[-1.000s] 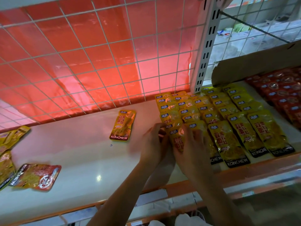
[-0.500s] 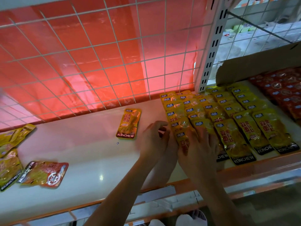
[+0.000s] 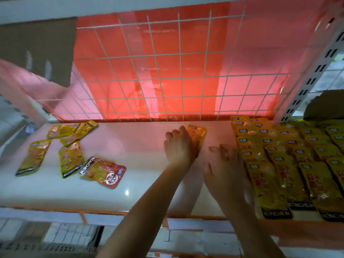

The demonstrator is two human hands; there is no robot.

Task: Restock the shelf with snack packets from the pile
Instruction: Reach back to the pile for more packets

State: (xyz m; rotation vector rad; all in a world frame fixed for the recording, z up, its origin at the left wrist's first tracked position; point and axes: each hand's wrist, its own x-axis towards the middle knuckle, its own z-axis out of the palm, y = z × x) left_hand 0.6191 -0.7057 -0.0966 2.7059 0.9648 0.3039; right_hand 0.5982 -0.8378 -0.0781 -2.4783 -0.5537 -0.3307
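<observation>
Restocking under way: the left hand (image 3: 178,148) curls over a stray snack packet (image 3: 199,132) mid-shelf (image 3: 130,151). The right hand (image 3: 225,168) lies flat, released, beside the stocked rows (image 3: 279,157). Next, probably, the packet joins the line.

Shelf (image 3: 130,146): loose packets (image 3: 70,159) L, lone packet (image 3: 198,135) mid-rear w/ left hand (image 3: 179,146) on it, packed rows (image 3: 290,157) R, right hand (image 3: 225,168) at their L edge. Wire grid (image 3: 178,71) behind.
</observation>
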